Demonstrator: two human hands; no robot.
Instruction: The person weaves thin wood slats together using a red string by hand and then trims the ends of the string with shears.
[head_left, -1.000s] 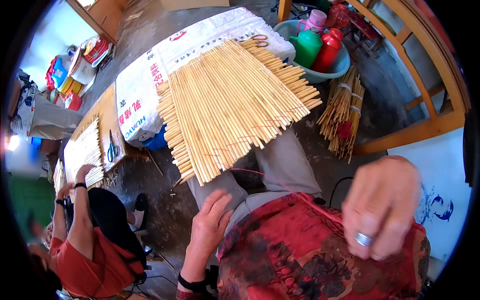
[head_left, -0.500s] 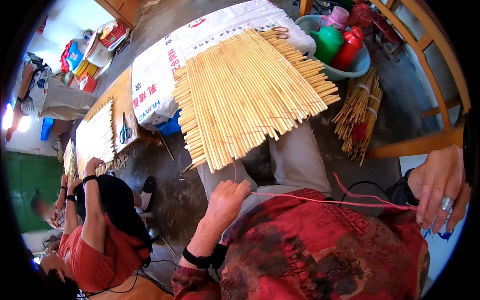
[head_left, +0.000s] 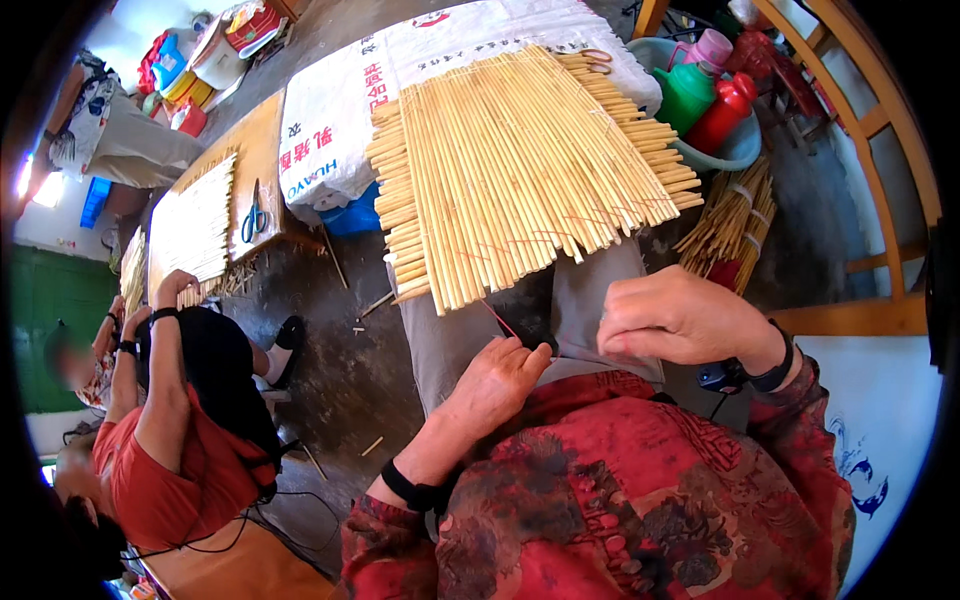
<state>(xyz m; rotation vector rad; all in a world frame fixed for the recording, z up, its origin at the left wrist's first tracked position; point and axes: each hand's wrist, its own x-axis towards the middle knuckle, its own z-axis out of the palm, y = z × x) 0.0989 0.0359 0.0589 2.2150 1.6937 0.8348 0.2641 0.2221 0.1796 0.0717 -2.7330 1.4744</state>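
Observation:
A wide mat of pale reed sticks (head_left: 520,160) laced with red thread lies on a white printed sack cloth (head_left: 330,120), its near end over my lap. My left hand (head_left: 495,380) is closed on the red thread (head_left: 505,322), which runs down from the mat's near edge. To its right, my right hand (head_left: 655,320) is raised above my lap with fingers curled and pinched; what they hold is too small to make out. Scissors with brown handles (head_left: 600,62) lie beyond the mat.
A co-worker in red (head_left: 160,485) works at left on another mat (head_left: 190,225) beside blue scissors (head_left: 254,225); other people stand or sit behind. At right are a basin with flasks (head_left: 725,150), stick bundles (head_left: 735,215) and a wooden frame (head_left: 870,120).
My right hand swung out to the far right, drawing red thread, then came back inward toward my left hand. My left hand has risen and moved rightward, closing on the thread.

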